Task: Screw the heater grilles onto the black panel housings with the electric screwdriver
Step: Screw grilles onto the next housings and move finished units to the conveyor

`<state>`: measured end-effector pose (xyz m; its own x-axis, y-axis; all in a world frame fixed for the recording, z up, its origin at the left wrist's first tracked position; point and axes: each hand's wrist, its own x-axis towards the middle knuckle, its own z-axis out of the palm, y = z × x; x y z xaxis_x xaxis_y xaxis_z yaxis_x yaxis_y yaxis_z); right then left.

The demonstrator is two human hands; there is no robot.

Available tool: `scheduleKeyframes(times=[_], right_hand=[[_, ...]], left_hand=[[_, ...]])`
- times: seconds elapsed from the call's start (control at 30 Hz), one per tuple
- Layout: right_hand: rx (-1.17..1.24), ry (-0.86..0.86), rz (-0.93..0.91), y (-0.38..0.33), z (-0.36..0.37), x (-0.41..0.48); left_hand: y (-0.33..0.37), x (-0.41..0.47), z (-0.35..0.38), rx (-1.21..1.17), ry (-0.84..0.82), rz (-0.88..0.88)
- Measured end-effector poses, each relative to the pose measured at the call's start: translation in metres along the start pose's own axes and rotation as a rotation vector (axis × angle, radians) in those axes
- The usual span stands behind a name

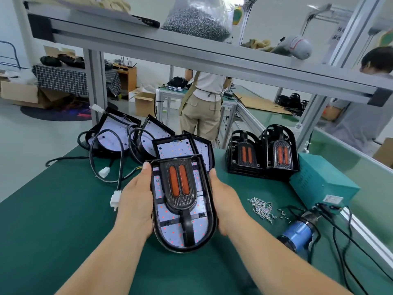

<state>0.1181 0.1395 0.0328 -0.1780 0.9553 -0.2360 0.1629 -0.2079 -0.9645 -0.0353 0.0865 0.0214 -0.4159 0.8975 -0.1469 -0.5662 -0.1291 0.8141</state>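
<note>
Item: black panel housing point(170, 231), centre, with grille point(180, 202) seated on it. Your left hand point(136, 201) and right hand point(225, 201) clasp its long edges, thumbs on the rim, likely to keep the two parts aligned. Screws point(262, 209) and electric screwdriver point(297, 233) lie at 4 o'clock, near your right hand.

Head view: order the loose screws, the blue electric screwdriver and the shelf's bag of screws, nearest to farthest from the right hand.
1. Loose screws, on the mat just right of the right hand.
2. Electric screwdriver, farther right, lying on the mat.
3. Bag of screws, up on the shelf.
</note>
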Motion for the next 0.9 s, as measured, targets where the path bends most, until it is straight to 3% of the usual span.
scheduleKeyframes(times=[0.13,0.33,0.53,0.67,0.77,0.9], right_hand=[[-0.027,-0.054,-0.085,-0.004,0.001,0.002],[-0.199,0.212,-0.330,-0.005,0.007,0.009],[-0.178,0.231,-0.383,-0.011,0.011,0.015],[0.024,-0.007,-0.239,-0.022,0.006,0.015],[0.020,-0.276,-0.116,-0.018,0.000,0.008],[0.025,-0.541,-0.136,-0.007,-0.010,0.004]], left_hand=[[-0.002,-0.002,0.002,0.061,-0.021,0.011],[-0.014,-0.010,0.007,0.217,-0.216,-0.005],[-0.017,-0.007,0.010,0.296,-0.254,0.096],[-0.012,-0.005,0.012,0.211,-0.219,0.087],[-0.011,-0.002,0.010,0.108,-0.155,0.062],[-0.014,-0.001,0.010,0.069,-0.144,0.012]])
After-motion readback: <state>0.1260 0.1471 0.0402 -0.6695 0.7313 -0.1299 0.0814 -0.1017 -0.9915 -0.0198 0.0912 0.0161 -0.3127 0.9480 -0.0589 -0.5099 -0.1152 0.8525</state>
